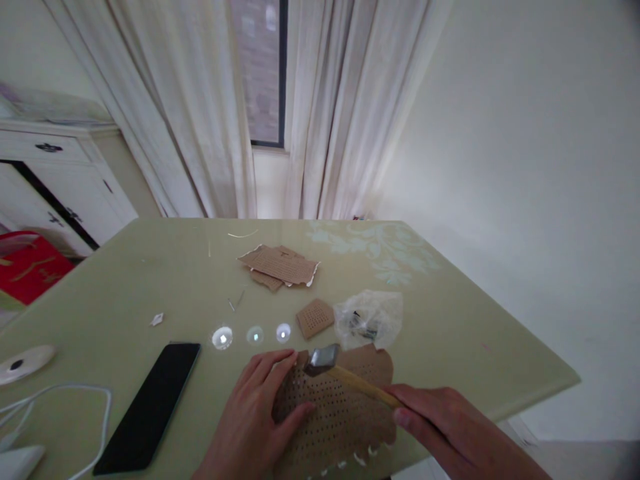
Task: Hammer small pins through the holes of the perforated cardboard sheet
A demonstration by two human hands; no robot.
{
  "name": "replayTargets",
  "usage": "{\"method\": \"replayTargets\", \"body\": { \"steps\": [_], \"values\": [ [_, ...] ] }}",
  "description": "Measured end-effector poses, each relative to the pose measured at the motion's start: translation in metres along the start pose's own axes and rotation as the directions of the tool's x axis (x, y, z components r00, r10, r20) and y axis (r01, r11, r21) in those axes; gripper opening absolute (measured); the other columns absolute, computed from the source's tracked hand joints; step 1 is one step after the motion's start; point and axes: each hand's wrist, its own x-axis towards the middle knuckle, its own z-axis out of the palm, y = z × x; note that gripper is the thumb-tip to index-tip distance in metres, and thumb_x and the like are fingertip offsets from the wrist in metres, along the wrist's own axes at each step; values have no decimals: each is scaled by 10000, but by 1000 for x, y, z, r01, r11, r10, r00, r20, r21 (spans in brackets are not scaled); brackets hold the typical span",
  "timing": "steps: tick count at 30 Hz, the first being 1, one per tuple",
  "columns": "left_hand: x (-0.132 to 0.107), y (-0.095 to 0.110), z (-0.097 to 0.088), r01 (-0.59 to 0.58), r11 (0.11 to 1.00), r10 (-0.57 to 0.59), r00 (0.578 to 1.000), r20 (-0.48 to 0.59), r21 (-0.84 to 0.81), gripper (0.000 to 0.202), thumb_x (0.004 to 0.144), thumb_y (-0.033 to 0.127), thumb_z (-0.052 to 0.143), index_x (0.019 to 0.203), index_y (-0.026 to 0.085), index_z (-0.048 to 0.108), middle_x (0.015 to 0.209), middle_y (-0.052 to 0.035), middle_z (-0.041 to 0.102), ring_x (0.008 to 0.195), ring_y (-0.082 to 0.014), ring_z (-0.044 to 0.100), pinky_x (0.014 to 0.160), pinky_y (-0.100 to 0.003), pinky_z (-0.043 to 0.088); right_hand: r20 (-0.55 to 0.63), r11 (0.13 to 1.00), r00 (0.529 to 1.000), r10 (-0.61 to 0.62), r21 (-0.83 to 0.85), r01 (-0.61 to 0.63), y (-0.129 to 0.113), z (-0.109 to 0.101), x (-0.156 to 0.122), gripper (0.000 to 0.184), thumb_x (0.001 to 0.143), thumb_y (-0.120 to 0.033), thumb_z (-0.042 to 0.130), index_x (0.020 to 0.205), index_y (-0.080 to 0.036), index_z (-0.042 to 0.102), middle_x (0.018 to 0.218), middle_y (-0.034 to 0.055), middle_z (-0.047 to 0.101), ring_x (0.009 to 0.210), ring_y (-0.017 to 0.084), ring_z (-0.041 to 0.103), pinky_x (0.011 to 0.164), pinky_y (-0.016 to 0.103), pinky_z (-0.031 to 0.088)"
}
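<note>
My right hand [440, 420] is wrapped round the wooden handle of a hammer [360, 383]. The metal head is over the upper part of a brown cardboard piece [345, 413], which is punched with rows of small holes and has torn edges. Whether the head touches the cardboard I cannot tell. On the left side of this piece rests my left hand [260, 407], fingers stretched towards its top left corner and thumb apart on its surface. No nail shows at the left fingertips.
Beyond the hands lie a small holed cardboard piece [315, 318], a clear plastic bag [370, 317] with dark bits inside, and stacked cardboard scraps [280, 263]. Thin nails [235, 301] lie left of them. A black phone [150, 407] and a white cable [107, 413] occupy the left.
</note>
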Motion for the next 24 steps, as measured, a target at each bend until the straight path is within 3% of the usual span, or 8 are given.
{"method": "replayTargets", "body": {
  "steps": [4, 11, 20, 24],
  "values": [
    [0, 0, 0, 82, 993, -73, 992, 99, -85, 522, 909, 413, 793, 1408, 318, 676, 1334, -97, 764, 1198, -332, 739, 1042, -503, 611, 65, 997, 997, 45, -70, -40, 2, 10, 5, 448, 1110, -527, 414, 1038, -286, 785, 1055, 67, 838, 1011, 303, 759, 908, 381, 543],
    [2, 0, 0, 105, 986, -95, 992, 82, -127, 486, 913, 402, 781, 1383, 321, 688, 1316, -105, 761, 1152, -327, 761, 1002, -469, 616, 60, 999, 997, 39, -36, -37, -4, 9, 8, 459, 1122, -527, 409, 949, -278, 755, 955, 49, 826, 933, 270, 751, 861, 341, 535],
    [7, 3, -4, 113, 991, -106, 990, 92, -74, 517, 882, 455, 800, 1365, 291, 713, 1289, -116, 766, 1080, -325, 787, 939, -456, 641, 5, 998, 998, 60, -35, -60, 10, 12, 17, 493, 1123, -559, 370, 963, -266, 733, 966, 72, 816, 980, 293, 757, 833, 355, 538],
    [25, -10, -19, 71, 991, -57, 991, 125, -110, 465, 904, 463, 773, 1335, 294, 727, 1277, -94, 786, 1071, -277, 784, 900, -377, 646, 11, 997, 998, 67, -46, -66, 16, 17, 19, 458, 1130, -521, 394, 963, -267, 737, 917, 53, 800, 947, 277, 752, 841, 360, 528]
  ]
}}
